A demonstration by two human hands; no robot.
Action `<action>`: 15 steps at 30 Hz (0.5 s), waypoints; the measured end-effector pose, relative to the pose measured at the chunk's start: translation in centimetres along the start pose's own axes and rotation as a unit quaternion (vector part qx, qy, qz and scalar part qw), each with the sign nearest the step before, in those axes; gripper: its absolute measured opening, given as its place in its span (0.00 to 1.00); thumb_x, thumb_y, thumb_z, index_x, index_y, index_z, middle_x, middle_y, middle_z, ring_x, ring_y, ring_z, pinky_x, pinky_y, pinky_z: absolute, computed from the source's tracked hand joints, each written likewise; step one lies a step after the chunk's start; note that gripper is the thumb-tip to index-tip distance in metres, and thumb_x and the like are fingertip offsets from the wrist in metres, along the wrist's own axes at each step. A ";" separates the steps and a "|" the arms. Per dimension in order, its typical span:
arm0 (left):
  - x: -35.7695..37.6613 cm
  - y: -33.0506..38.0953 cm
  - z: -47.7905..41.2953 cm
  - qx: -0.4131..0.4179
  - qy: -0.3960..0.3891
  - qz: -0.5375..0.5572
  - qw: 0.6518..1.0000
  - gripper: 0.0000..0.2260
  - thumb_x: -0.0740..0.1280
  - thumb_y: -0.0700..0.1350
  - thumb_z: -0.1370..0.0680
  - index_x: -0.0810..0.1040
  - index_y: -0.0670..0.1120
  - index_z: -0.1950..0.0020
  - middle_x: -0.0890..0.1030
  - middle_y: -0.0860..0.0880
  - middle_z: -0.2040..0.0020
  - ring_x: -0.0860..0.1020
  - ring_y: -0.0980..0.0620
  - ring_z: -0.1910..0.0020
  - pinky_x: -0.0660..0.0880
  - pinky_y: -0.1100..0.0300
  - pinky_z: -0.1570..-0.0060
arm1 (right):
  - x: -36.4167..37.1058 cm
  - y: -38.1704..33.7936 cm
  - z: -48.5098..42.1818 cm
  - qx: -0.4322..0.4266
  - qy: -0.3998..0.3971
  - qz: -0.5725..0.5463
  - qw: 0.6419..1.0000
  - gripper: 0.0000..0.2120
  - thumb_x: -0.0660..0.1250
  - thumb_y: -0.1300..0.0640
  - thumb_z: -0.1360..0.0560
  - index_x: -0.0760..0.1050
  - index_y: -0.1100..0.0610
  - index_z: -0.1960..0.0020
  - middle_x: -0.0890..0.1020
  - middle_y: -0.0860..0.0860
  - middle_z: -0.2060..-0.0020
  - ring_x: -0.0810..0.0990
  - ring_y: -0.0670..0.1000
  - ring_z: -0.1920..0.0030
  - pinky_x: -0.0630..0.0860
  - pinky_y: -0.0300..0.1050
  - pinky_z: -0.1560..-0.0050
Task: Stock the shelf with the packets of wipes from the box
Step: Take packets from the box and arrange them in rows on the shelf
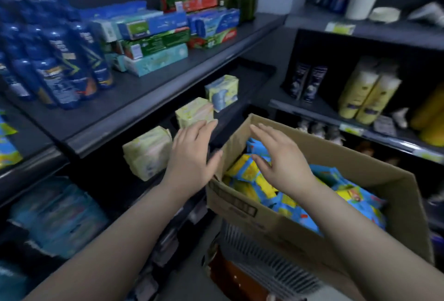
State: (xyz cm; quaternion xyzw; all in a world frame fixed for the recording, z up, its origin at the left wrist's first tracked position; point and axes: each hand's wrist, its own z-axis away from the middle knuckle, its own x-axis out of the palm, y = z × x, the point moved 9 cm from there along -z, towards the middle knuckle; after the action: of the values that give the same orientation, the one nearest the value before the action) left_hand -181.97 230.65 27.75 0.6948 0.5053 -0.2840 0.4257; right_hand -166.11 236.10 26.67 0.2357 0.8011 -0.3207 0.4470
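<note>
A brown cardboard box [240,207] at near right holds glossy, crinkled blue-and-yellow packets of wipes [254,180]. The right hand [281,161] hovers just above them, fingers straight, empty. The left hand [192,154], flat and empty, is beside soft pale packs [147,151] on the dark shelf [257,72].

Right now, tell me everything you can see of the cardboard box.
The cardboard box is plain brown and open-topped, with dark print on its near left wall. It appears to rest tilted on a ribbed grey basket and is full of blue-and-yellow packets. The right hand hovers open above them; the left hand is by its left corner, contact unclear.
</note>
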 end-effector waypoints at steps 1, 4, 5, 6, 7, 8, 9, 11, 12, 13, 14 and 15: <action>0.9 0.9 -0.5 0.008 -0.003 0.007 1.000 0.26 0.62 0.52 0.27 0.70 0.41 0.32 0.75 0.41 0.38 0.74 0.40 0.39 0.69 0.43 0.38 | -0.3 1.4 0.7 0.015 0.000 0.001 1.000 0.28 0.66 0.54 0.27 0.66 0.55 0.28 0.72 0.56 0.33 0.70 0.57 0.33 0.68 0.53 0.34; 3.4 3.3 -1.6 0.016 -0.026 0.029 0.999 0.27 0.61 0.54 0.27 0.69 0.43 0.30 0.73 0.42 0.36 0.72 0.41 0.37 0.69 0.42 0.37 | -1.3 5.2 2.9 0.050 0.007 0.008 0.999 0.28 0.65 0.53 0.28 0.66 0.55 0.29 0.72 0.57 0.33 0.71 0.58 0.33 0.68 0.52 0.34; 4.3 4.0 -2.0 0.017 -0.036 0.037 0.999 0.28 0.60 0.55 0.27 0.68 0.44 0.30 0.73 0.43 0.35 0.72 0.42 0.36 0.68 0.43 0.37 | -1.6 6.3 3.6 0.061 0.008 0.012 0.998 0.28 0.66 0.54 0.28 0.66 0.55 0.29 0.72 0.57 0.33 0.71 0.58 0.33 0.68 0.52 0.34; 5.0 4.7 -2.3 0.019 -0.047 0.045 0.998 0.29 0.60 0.55 0.28 0.68 0.44 0.30 0.73 0.43 0.35 0.72 0.42 0.36 0.68 0.43 0.36 | -1.9 7.5 4.2 0.075 0.009 0.018 0.997 0.29 0.67 0.55 0.28 0.66 0.55 0.28 0.72 0.57 0.33 0.71 0.58 0.33 0.68 0.52 0.34; 5.8 5.3 -2.6 0.022 -0.057 0.050 0.997 0.29 0.59 0.56 0.28 0.68 0.44 0.30 0.73 0.44 0.35 0.71 0.43 0.35 0.68 0.43 0.36 | -2.1 8.7 4.9 0.091 0.009 0.024 0.996 0.29 0.68 0.55 0.28 0.65 0.55 0.28 0.72 0.57 0.33 0.70 0.57 0.33 0.67 0.52 0.34; 6.5 5.9 -2.8 0.027 -0.066 0.056 0.996 0.29 0.59 0.55 0.28 0.68 0.43 0.30 0.72 0.44 0.35 0.71 0.42 0.35 0.68 0.43 0.36 | -2.3 9.9 5.5 0.109 0.007 0.029 0.994 0.29 0.68 0.55 0.27 0.65 0.55 0.28 0.71 0.56 0.32 0.70 0.57 0.33 0.67 0.52 0.34; 7.1 6.4 -2.9 0.032 -0.072 0.060 0.995 0.29 0.59 0.55 0.28 0.68 0.43 0.30 0.72 0.44 0.35 0.71 0.43 0.35 0.68 0.43 0.36 | -2.5 11.0 6.2 0.128 0.004 0.035 0.991 0.30 0.68 0.55 0.27 0.64 0.54 0.27 0.71 0.56 0.32 0.69 0.57 0.32 0.67 0.51 0.34; 8.3 7.1 -3.1 0.036 -0.085 0.075 0.993 0.28 0.62 0.53 0.26 0.67 0.44 0.29 0.71 0.45 0.34 0.70 0.44 0.34 0.67 0.47 0.34 | -2.8 13.1 7.4 0.166 0.001 0.039 0.985 0.30 0.68 0.55 0.27 0.63 0.54 0.27 0.71 0.55 0.32 0.69 0.57 0.32 0.66 0.50 0.34; 8.9 7.2 -3.2 0.036 -0.096 0.087 0.991 0.27 0.63 0.51 0.25 0.66 0.44 0.28 0.70 0.45 0.33 0.69 0.44 0.33 0.66 0.48 0.33 | -2.8 14.0 8.0 0.190 -0.001 0.036 0.981 0.30 0.68 0.56 0.26 0.62 0.54 0.27 0.71 0.54 0.32 0.69 0.56 0.32 0.66 0.49 0.35; 9.5 7.4 -3.3 0.037 -0.106 0.096 0.989 0.27 0.64 0.50 0.25 0.65 0.44 0.27 0.70 0.46 0.32 0.69 0.45 0.33 0.66 0.48 0.34 | -2.8 14.9 8.4 0.215 -0.005 0.035 0.976 0.30 0.67 0.56 0.26 0.62 0.54 0.26 0.71 0.54 0.32 0.69 0.56 0.32 0.67 0.49 0.36; 10.0 7.6 -3.5 0.040 -0.114 0.103 0.987 0.27 0.65 0.49 0.24 0.64 0.45 0.27 0.69 0.46 0.32 0.69 0.45 0.33 0.67 0.48 0.34 | -2.7 15.8 8.8 0.241 -0.012 0.034 0.970 0.30 0.67 0.55 0.25 0.61 0.54 0.26 0.71 0.53 0.32 0.69 0.56 0.33 0.67 0.48 0.37; 10.5 7.7 -3.6 0.042 -0.122 0.108 0.986 0.27 0.66 0.48 0.24 0.63 0.45 0.26 0.69 0.47 0.31 0.69 0.45 0.33 0.67 0.48 0.35 | -2.5 16.6 9.1 0.264 -0.022 0.037 0.963 0.31 0.67 0.55 0.25 0.60 0.53 0.26 0.71 0.53 0.32 0.68 0.56 0.33 0.68 0.49 0.37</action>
State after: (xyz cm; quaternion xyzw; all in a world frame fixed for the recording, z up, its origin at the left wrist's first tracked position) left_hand -171.43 237.71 23.17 0.7232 0.3590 -0.3397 0.4825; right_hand -148.70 240.64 20.18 0.3681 0.6684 -0.5093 0.3979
